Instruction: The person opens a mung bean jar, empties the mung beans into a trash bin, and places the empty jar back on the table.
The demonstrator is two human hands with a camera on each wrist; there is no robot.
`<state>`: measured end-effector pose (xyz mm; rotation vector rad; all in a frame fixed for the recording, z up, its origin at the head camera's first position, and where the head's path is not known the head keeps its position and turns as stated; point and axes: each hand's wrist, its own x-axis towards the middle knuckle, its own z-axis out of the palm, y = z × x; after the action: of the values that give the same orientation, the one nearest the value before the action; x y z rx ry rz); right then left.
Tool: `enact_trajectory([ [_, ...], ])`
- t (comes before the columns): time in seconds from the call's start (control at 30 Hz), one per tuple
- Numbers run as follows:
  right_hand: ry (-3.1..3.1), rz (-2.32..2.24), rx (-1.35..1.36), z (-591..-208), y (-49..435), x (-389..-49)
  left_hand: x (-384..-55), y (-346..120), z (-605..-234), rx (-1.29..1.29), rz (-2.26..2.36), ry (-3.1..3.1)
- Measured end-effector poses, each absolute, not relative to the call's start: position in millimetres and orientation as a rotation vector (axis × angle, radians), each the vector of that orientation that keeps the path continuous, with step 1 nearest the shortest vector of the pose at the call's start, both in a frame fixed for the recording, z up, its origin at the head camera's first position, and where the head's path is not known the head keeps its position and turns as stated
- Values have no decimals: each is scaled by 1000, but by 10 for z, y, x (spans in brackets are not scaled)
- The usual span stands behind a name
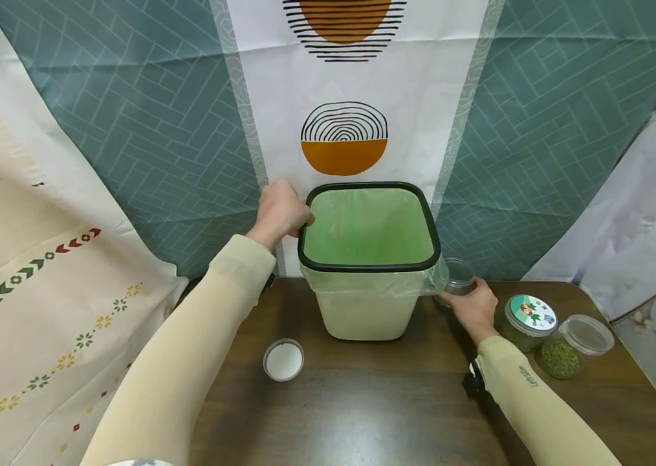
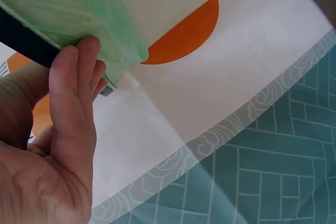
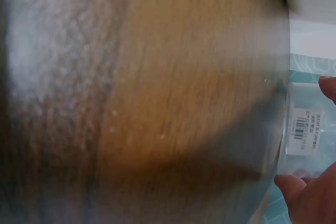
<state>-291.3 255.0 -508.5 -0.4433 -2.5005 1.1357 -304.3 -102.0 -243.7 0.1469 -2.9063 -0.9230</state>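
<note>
A cream trash bin [image 1: 363, 317] with a black rim stands at the back of the table, lined with a thin green plastic bag [image 1: 369, 223]. My left hand [image 1: 284, 208] grips the bin's left rim; in the left wrist view its fingers [image 2: 68, 87] lie against the bag and the black rim. Beside the bin on its right, my right hand [image 1: 475, 307] holds a clear plastic jar [image 1: 457, 268] between thumb and fingers. A white barcode label [image 3: 305, 132] shows on that jar in the right wrist view. The bin hides part of the jar.
A round white lid [image 1: 283, 360] lies left of centre on the dark wooden table [image 1: 357, 401]. Right of my right hand are a lidded jar [image 1: 528, 320] with green contents and a second jar [image 1: 575, 346] holding green pieces. A patterned cloth [image 1: 188, 129] hangs behind.
</note>
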Motion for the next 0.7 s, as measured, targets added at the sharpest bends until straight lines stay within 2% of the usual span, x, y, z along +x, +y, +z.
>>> enact_trajectory([
  [0.7, -2509, 1185, -358, -5170, 2577, -2912, -3035, -1032, -2446, 142, -968, -2875],
])
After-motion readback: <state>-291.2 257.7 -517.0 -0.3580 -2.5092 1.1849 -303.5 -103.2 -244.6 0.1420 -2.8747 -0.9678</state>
